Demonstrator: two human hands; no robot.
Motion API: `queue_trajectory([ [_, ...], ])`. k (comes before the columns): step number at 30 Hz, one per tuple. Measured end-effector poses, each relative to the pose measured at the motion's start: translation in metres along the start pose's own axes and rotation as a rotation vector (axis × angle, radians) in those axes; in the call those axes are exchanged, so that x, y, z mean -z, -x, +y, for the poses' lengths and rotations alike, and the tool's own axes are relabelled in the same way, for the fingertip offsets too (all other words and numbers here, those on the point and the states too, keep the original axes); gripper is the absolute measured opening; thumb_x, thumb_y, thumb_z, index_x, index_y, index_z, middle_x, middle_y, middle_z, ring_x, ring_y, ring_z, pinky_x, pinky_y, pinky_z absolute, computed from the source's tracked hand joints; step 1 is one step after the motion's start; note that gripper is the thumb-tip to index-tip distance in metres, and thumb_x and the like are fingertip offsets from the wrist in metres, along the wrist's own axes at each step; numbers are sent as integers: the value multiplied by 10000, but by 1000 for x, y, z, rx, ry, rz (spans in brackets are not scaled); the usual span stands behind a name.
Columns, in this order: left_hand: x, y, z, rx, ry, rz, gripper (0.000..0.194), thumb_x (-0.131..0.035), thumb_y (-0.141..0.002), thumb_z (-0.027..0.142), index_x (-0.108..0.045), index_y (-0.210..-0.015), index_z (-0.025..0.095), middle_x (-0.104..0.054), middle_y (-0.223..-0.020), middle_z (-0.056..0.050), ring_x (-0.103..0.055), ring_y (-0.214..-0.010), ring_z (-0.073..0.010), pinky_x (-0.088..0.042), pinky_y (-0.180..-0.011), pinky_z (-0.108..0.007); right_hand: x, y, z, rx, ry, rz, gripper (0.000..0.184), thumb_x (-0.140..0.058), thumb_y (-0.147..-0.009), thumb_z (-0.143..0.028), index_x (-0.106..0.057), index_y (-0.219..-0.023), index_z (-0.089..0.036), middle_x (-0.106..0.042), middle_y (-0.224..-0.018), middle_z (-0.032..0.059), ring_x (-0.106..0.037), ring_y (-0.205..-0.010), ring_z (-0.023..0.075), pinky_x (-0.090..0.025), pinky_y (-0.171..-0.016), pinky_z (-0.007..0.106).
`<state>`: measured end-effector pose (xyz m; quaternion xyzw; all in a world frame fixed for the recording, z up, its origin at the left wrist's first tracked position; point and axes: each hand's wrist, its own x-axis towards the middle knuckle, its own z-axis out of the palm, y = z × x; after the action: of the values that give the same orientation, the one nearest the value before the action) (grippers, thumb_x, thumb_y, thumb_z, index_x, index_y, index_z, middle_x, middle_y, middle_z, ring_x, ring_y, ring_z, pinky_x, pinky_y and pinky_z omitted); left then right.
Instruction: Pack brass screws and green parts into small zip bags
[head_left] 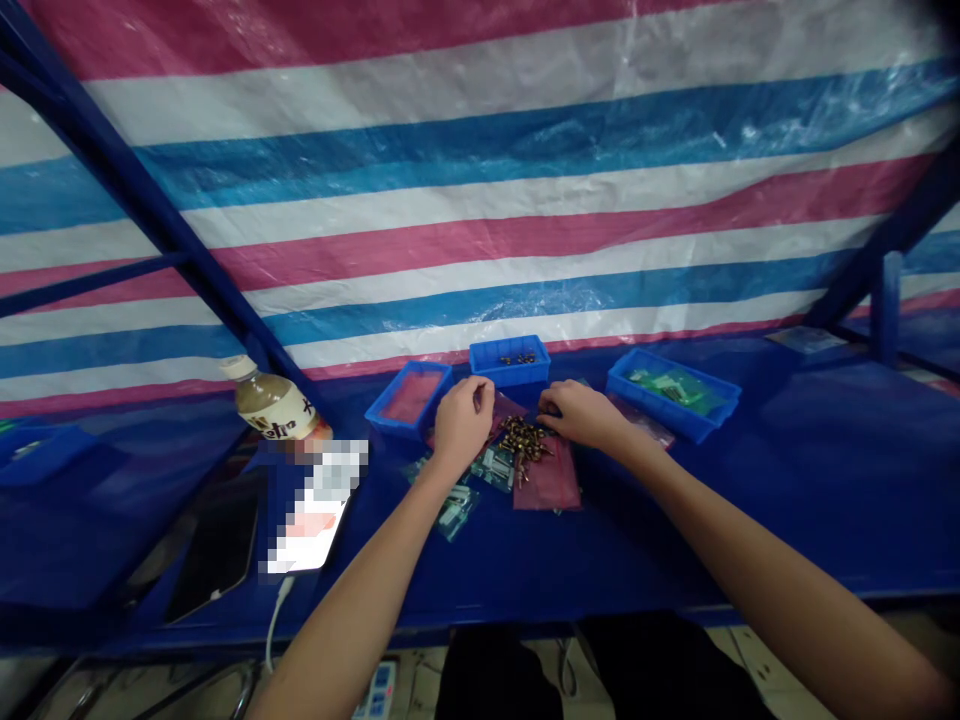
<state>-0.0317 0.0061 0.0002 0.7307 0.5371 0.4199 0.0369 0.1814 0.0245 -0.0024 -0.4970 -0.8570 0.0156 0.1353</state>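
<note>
My left hand (463, 422) is curled above the left side of a small pile of brass-coloured screws (523, 437), its fingertips largely hidden. At the pile's right edge my right hand (579, 411) has its fingers bent and pressed together. Whatever either hand pinches is too small to make out. The pile lies partly on a pink plastic bag (551, 480). Clear packets with pale metal pieces (495, 466) lie against it, and another packet (454, 510) rests below my left wrist. Behind the hands stands a blue tray (510, 372) with a few brass-coloured pieces inside.
A blue tray (370, 412) with pink bags stands left, another blue tray (724, 412) with green packets right. Further left are a bottle (279, 405), a lit phone (322, 520) with a white cable (276, 625), and a dark tablet-like slab (217, 545). A striped sheet (525, 240) hangs behind the blue table (787, 520).
</note>
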Motion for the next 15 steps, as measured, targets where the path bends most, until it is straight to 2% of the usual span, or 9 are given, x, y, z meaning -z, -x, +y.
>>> queue_trajectory([
  [5,-2,2,1,-48,-73,-48,208,-468,-953,279,-660,-924,203,-685,-825,-38,-608,-774,-183,-426,-723,-281,2,-1,-1,26,23,-39,81,-596,-879,-229,-657,-840,-192,-680,-927,77,-628,-889,208,-424,-753,289],
  [11,-5,3,6,-119,-28,-214,289,-495,-947,360,-710,-844,196,-681,-750,-38,-590,-714,-173,-402,-656,-279,10,1,-15,126,-72,138,137,-515,-946,-250,-623,-990,-178,-662,-993,88,-606,-937,215,-439,-762,293],
  [15,-5,3,9,-63,110,-237,264,-563,-909,393,-736,-909,194,-711,-798,-38,-603,-705,-163,-414,-637,-270,12,3,-26,211,-126,175,139,-518,-930,-195,-615,-1024,-166,-659,-990,96,-601,-927,217,-448,-766,304],
])
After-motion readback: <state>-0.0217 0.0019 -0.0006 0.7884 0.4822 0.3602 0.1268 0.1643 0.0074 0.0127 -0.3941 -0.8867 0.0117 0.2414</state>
